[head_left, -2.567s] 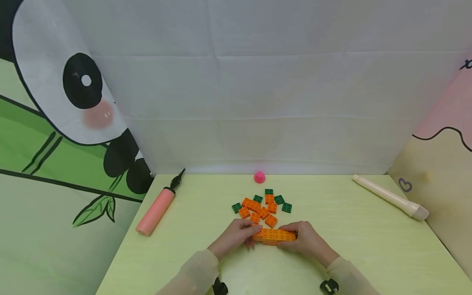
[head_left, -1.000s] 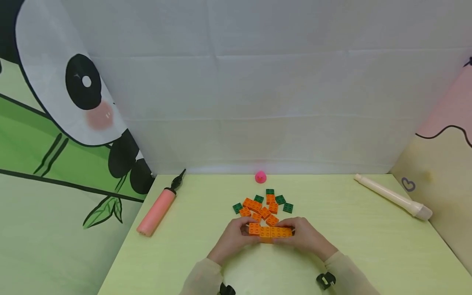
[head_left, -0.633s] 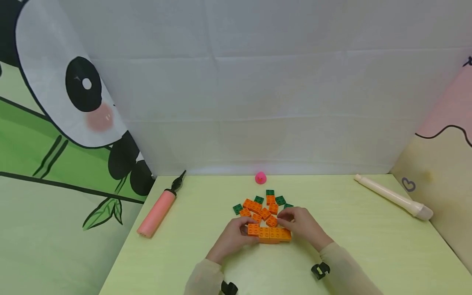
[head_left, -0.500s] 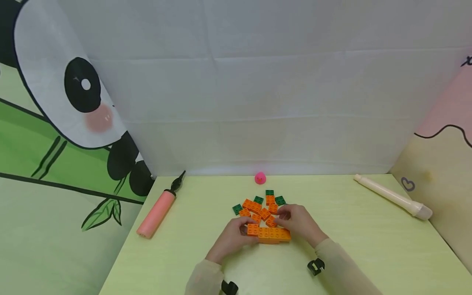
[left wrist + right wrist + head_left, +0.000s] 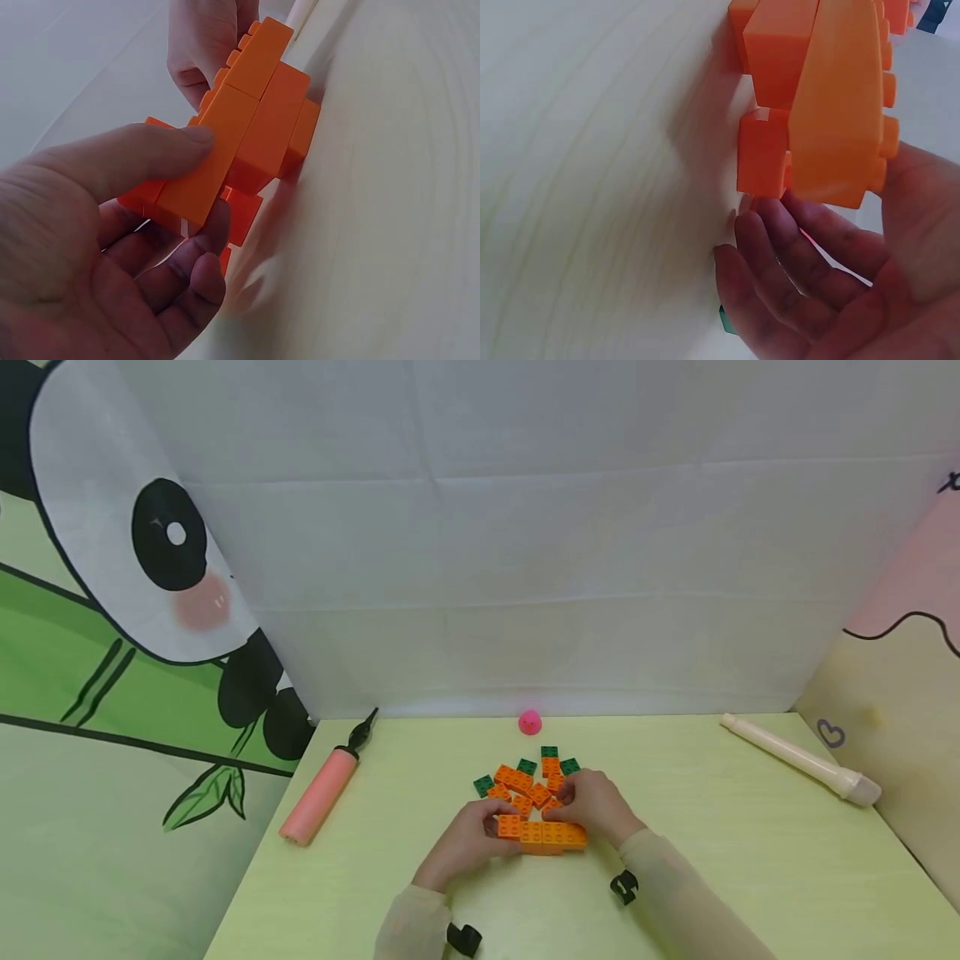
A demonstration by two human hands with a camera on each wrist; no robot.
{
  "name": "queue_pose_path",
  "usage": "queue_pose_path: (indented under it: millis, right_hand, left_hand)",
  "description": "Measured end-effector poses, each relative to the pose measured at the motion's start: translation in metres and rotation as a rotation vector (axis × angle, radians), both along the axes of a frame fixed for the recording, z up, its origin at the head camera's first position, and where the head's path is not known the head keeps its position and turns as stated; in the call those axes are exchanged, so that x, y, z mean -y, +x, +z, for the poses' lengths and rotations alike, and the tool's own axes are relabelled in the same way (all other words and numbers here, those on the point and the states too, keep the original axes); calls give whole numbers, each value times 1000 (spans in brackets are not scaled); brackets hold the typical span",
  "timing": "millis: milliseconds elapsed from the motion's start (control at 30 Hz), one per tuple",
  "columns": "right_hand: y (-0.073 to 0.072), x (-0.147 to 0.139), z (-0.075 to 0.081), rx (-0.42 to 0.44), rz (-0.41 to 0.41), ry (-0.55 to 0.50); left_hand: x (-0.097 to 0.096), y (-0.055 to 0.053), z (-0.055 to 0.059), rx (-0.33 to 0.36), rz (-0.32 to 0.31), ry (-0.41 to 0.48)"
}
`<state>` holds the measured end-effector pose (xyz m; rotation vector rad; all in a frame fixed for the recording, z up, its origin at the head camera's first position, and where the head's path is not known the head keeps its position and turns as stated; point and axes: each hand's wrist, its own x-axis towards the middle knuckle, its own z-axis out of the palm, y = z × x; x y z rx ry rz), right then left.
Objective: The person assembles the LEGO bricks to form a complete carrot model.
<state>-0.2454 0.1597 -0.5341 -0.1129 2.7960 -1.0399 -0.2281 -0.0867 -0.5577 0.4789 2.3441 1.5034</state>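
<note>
Left hand point(image 5: 468, 839): thumb and fingers clamped on the left end of the orange brick assembly point(image 5: 543, 837), lower middle of head frame. Left wrist view: thumb on the side face, top row overhanging the layers beneath.

Right hand point(image 5: 596, 806): at the assembly's right end, thumb and fingertips at a loose orange brick point(image 5: 551, 806) just behind it. Can't tell if pinched; right wrist view has thumb and forefinger tips hidden.

Table point(image 5: 750, 877) carries the rest. Loose orange bricks point(image 5: 514, 777) clustered just above the assembly in frame, green bricks point(image 5: 483, 786) scattered round their left, top and right edges. Pink ball point(image 5: 529, 722) at the far table edge, upper center of tabletop. Pink pump point(image 5: 318, 797) left of center, black nozzle point(image 5: 360, 732) pointing up-right. Pale tube point(image 5: 798, 760) lies diagonally, right side. Black wrist devices point(image 5: 463, 939) on both sleeves point(image 5: 412, 927), bottom of frame.
</note>
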Motion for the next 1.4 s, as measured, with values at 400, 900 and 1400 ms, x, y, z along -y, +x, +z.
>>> queue_pose_path:
  millis: [400, 900, 1400]
  right_hand:
    - [-3, 2, -1, 16, 10, 14]
    - [14, -34, -1, -52, -5, -172]
    - [44, -51, -7, -167, 213, -329]
  left_hand:
    - [1, 0, 2, -17, -9, -17]
    - [2, 0, 1, -8, -12, -16]
    - [3, -2, 1, -20, -7, -28]
